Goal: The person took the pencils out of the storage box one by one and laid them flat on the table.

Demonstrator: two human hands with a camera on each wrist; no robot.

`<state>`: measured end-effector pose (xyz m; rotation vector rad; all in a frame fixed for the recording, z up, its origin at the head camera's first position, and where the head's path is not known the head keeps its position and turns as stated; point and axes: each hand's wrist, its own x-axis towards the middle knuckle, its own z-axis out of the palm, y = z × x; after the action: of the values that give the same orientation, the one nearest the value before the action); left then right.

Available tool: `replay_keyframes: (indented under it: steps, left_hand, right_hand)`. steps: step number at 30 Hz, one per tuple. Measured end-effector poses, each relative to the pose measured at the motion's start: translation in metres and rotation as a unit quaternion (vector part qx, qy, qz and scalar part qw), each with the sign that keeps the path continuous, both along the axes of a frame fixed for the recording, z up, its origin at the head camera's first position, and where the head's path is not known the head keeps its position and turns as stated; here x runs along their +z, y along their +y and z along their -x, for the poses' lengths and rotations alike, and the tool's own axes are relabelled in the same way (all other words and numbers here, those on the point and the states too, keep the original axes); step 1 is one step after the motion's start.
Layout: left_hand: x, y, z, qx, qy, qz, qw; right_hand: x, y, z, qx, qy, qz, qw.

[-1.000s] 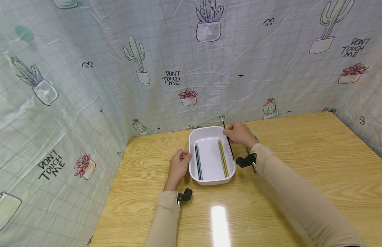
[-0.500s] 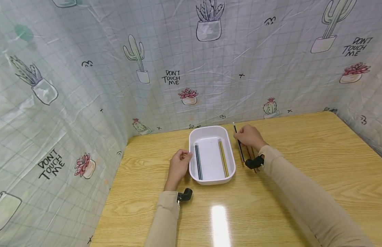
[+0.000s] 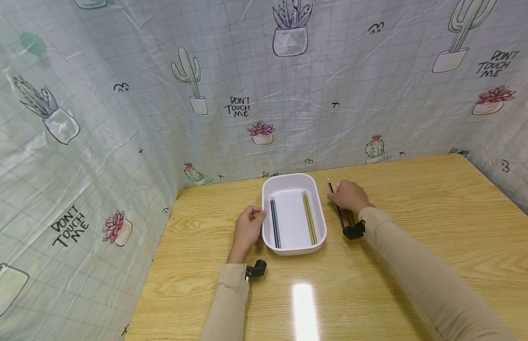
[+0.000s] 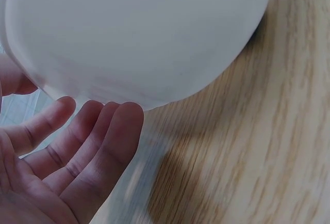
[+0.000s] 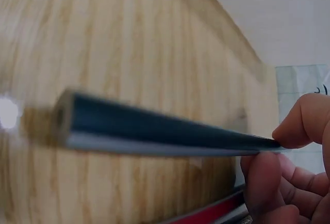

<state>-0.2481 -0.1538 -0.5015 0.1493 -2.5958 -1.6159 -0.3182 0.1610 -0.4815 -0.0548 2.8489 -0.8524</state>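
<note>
My right hand (image 3: 351,196) pinches a dark pencil (image 5: 170,133) between thumb and fingertips, just right of the white tray (image 3: 291,252). Its flat, unsharpened end points at the camera in the right wrist view, where the pencil looks dark blue with a pale side. Under that hand more pencils (image 3: 350,218) lie on the table, mostly hidden. At the tray's left side my left hand (image 3: 246,231) grips the rim, thumb at the edge and fingertips (image 4: 129,118) against the outer wall. Inside, dark pencils (image 3: 275,222) lie along the left wall and yellow ones (image 3: 309,218) along the right.
The wooden table (image 3: 195,265) runs back to a hanging cloth (image 3: 298,118) printed with cacti, which also closes off both sides. A red pencil (image 5: 206,213) shows low in the right wrist view. Light glares off the tabletop (image 3: 304,308) at the front.
My right hand has carried the dark pencil from over the tray's right edge rightward and then down beside the pencils on the table. The left hand and tray have stayed put.
</note>
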Motion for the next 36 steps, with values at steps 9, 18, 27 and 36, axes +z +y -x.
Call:
replay_keyframes:
  steps: [9,18,27,36]
  left_hand:
    - [0.000,0.001,-0.001,0.002,0.002,0.004,1.0000]
    - [-0.001,0.001,-0.003,0.002,0.004,0.001,1.0000]
    - [0.000,0.001,-0.003,-0.006,0.011,-0.004,0.9999]
    - [0.000,0.001,-0.003,0.000,0.006,-0.002,1.0000]
  right_hand:
    - [-0.006,-0.003,-0.003,-0.022,0.029,-0.050,0.9981]
    - [-0.007,-0.004,-0.006,-0.018,0.042,-0.085,0.9954]
    - [0.000,-0.008,-0.008,-0.032,0.056,-0.080,0.9947]
    - [0.021,-0.021,-0.009,-0.015,0.082,-0.034,0.9960]
